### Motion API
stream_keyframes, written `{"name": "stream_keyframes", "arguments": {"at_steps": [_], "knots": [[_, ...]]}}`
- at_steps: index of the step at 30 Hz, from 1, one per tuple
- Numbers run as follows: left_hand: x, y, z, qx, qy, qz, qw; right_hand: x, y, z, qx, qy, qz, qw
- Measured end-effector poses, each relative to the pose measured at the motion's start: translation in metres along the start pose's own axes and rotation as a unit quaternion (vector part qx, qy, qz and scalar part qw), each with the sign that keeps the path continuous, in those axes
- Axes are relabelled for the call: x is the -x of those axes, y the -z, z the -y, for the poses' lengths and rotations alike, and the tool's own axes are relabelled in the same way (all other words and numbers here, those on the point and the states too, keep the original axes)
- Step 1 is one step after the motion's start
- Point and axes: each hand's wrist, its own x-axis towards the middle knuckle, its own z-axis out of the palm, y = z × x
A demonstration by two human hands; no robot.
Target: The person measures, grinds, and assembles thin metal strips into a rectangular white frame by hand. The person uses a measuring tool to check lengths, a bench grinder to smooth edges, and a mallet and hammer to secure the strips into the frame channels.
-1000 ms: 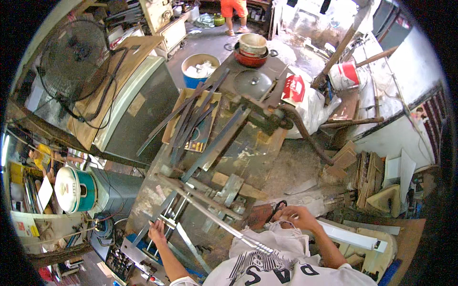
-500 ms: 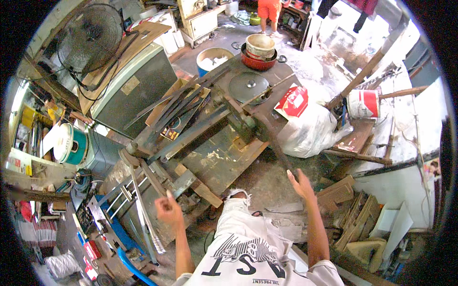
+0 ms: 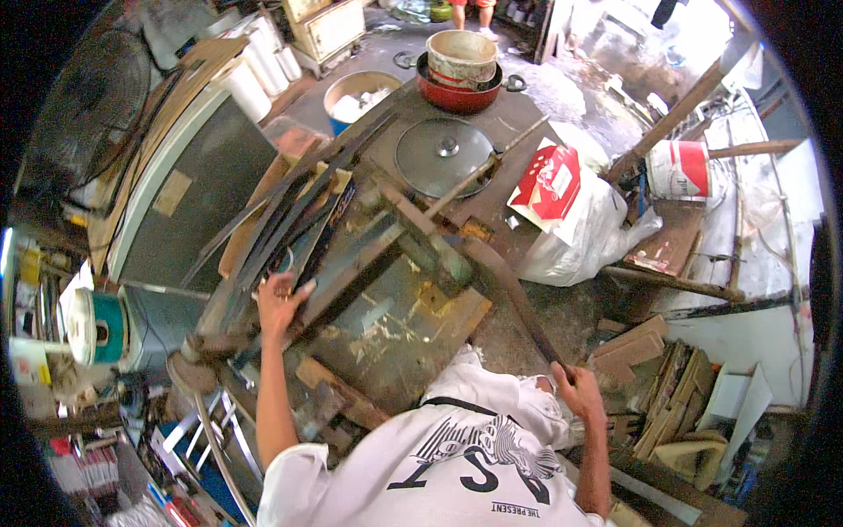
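Note:
My right hand (image 3: 580, 391) is closed round the lower end of a long curved dark metal lever (image 3: 518, 307), which runs down from a bench-mounted metal tool (image 3: 439, 255). My left hand (image 3: 279, 303) is stretched out over the bench with fingers apart, at the near edge of an open cardboard box (image 3: 329, 224). Long dark flat strips (image 3: 281, 206) lie across that box, just beyond my left fingertips. Whether those fingers touch anything there I cannot tell.
A glass lid (image 3: 443, 158) and a red pot (image 3: 457, 97) with a pail (image 3: 461, 57) in it stand on the bench's far end. A white plastic bag (image 3: 575, 250) hangs at its right. Wood scraps (image 3: 676, 386) lie at lower right. Another person's legs (image 3: 472, 13) show at the back.
My left hand has moved forward to the box and its fingers have spread. My right hand, open before, has taken hold of the lever's end. My body has leaned closer to the bench.

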Motion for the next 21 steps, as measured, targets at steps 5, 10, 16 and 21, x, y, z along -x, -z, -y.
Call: {"name": "stream_keyframes", "arguments": {"at_steps": [5, 10, 16, 21], "knots": [[-0.014, 0.012, -0.01, 0.011, 0.169, 0.141, 0.975, 0.069, 0.107, 0.109, 0.247, -0.131, -0.002, 0.96], [-0.024, 0.067, -0.022, -0.168, 0.094, 0.117, 0.974, 0.105, 0.144, 0.231, 0.456, 0.072, -0.215, 0.861], [-0.077, -0.099, -0.141, -0.136, -0.108, -0.031, 0.984, 0.09, 0.193, 0.315, 0.59, 0.031, 0.029, 0.807], [-0.07, 0.01, -0.143, -0.064, -0.025, 0.057, 0.996, 0.091, 0.179, 0.316, 0.591, 0.312, -0.083, 0.739]]}}
